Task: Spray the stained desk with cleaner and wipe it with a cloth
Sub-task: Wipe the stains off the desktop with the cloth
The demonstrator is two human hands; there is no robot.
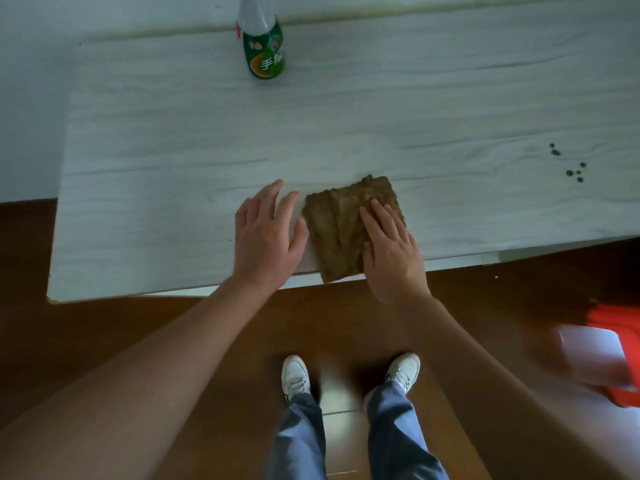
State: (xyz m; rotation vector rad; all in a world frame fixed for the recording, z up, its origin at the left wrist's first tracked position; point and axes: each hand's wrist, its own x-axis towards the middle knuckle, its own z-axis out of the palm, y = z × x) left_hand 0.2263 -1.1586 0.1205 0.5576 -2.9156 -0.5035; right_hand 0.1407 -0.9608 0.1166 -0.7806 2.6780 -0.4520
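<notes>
Pressing flat-fingered on the brown cloth (pixel 341 233) at the surface's (pixel 173 150) near edge, the right hand (pixel 393 261) is nearer the dark stains (pixel 569 166), well off to its right; the left hand (pixel 266 237) lies spread just beside the cloth.

We find the cleaner bottle (pixel 265 50) cut off at the top edge, its top unseen. The red object (pixel 614 318) at right is blurred and cropped; unidentifiable.
</notes>
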